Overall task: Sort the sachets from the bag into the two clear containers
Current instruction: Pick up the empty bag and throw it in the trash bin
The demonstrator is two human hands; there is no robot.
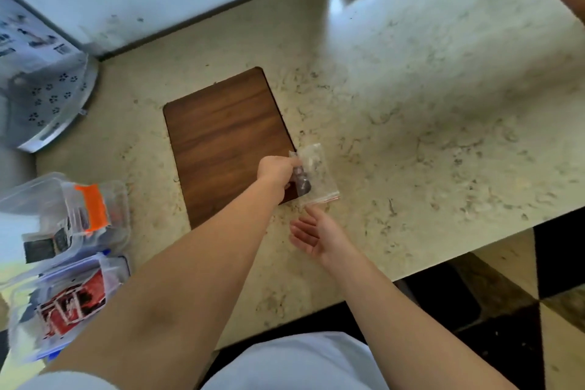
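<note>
My left hand (277, 171) grips a small clear zip bag (315, 172) with a red seal strip, held just above the counter at the lower right corner of the wooden board (221, 136). Dark contents show inside the bag, near my fingers. My right hand (316, 236) hovers palm up right below the bag's sealed end, fingers spread, holding nothing. Two clear containers sit at the left edge: the upper one (117, 196) has an orange clip and dark sachets, the lower one (115, 266) has blue clips and red sachets.
A white patterned plastic bag (47, 89) lies at the far left against the pale wall. The marbled counter (427, 136) stretches to the right; its front edge drops to a dark checkered floor (506, 310) at lower right.
</note>
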